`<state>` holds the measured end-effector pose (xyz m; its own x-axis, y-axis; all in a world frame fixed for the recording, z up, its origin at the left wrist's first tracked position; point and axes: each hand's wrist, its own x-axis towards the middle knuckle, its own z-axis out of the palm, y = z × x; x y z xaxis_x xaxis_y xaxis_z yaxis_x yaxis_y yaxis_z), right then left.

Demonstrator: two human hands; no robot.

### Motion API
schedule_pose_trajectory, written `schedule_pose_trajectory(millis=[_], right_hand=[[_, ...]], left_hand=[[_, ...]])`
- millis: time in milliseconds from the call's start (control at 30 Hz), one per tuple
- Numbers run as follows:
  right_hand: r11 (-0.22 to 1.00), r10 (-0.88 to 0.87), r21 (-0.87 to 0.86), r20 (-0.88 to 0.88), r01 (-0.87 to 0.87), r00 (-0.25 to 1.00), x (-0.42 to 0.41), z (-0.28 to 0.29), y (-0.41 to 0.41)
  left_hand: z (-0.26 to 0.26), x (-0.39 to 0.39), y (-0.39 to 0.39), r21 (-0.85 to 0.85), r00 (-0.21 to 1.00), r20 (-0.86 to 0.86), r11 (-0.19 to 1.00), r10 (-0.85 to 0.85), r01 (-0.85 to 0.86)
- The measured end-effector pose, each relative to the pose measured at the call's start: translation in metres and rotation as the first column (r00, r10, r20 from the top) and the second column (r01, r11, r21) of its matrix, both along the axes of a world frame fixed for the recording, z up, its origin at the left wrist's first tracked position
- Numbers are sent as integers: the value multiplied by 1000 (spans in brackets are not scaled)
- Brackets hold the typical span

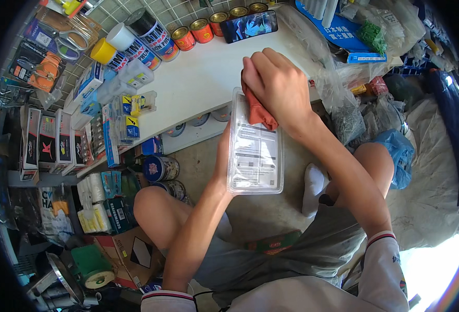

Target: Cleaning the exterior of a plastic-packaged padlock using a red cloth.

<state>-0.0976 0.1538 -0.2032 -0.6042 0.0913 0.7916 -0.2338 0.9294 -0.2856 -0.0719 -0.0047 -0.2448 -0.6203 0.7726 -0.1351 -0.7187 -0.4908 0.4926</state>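
A clear plastic blister package (256,156) with a printed sheet inside is held up over my lap. My left hand (223,150) grips it from behind along its left side; most of its fingers are hidden by the package. Bunched in my right hand (276,84) is an orange-red cloth (261,113), which lies against the top part of the package. What the package contains behind the sheet cannot be seen.
Ahead is a white shelf (198,78) with spray cans (155,35), small red tins (202,31) and a phone (249,26) propped sideways. Boxed goods (52,136) line the left. Plastic bags (385,113) crowd the right. Paint cans (161,168) stand below the shelf.
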Motion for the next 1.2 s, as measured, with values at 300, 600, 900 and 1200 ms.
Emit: schedule_pose_trajectory(millis=[300, 600, 900, 1200], right_hand=[[848, 528, -64, 10, -526, 849, 81, 5, -87], [809, 549, -168, -123, -563, 827, 61, 21, -37], [-385, 547, -875, -472, -293, 691, 44, 31, 59], [-405, 533, -885, -433, -230, 727, 41, 37, 44]], left_hand=[[10, 4, -19, -103, 965, 28, 961, 259, -255], [-12, -11, -45, 277, 957, 253, 937, 141, -212], [-16, -10, -50, -8, 944, 122, 951, 307, -308], [-11, -4, -49, -38, 946, 80, 949, 315, -313]])
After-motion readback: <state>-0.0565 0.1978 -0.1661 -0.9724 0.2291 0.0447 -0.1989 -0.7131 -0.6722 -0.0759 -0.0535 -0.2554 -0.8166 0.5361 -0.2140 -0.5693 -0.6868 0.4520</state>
